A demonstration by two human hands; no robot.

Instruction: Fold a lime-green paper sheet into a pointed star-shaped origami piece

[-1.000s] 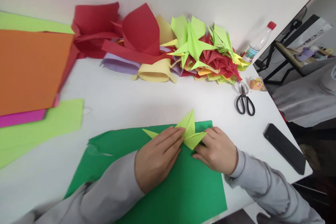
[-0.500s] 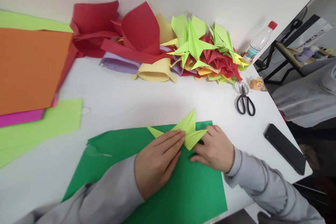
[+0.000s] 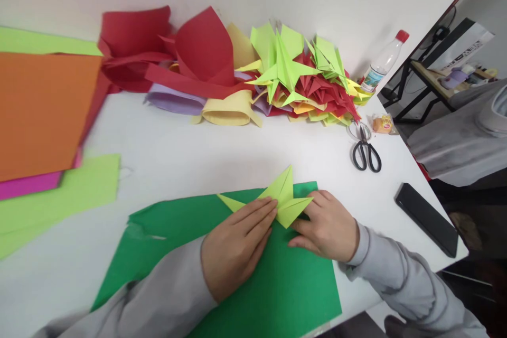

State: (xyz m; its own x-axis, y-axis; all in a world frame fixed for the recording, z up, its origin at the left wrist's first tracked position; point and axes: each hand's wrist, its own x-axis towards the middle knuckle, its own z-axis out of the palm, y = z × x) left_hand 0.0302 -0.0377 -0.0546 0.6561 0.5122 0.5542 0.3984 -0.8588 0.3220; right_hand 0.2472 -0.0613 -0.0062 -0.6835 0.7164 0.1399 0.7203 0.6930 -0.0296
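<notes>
**Small creep only since 0.5 s ago; slip + crease risks**

Moved: R hand (image 3: 327, 227) has crept a touch outward along the right flap. L hand (image 3: 237, 245) keeps same pos. View has swung slightly, so the far clutter sits a bit further left in frame.

Pos.: the lime-green folded paper figure (image 3: 283, 198), w/ pointed flaps, lies at the far edge of the dark green paper sheet (image 3: 277, 285). Its top point pokes past that edge over the white table (image 3: 190, 153).

L hand: open, flat, fingers stretched, tips pressing the figure's middle. R hand: half-curled, fingertips at the right flap; can't tell whether it pinches or only presses.

Risks (judgement):
- Green sheet lies loose on the smooth table. A sideways push from either hand could skate it, figure w/ it, and throw the crease off-line.
- Uneven pressure L vs R could misalign the flap points or tear the thin tip.
- Grey sleeves rest on the near part of the green sheet; arm drag could rumple it.
- Black-handled scissors (image 3: 366, 153) and flat black phone (image 3: 425, 219) lie right of the green sheet, apart from it. A wide R elbow sweep might knock the phone.
</notes>
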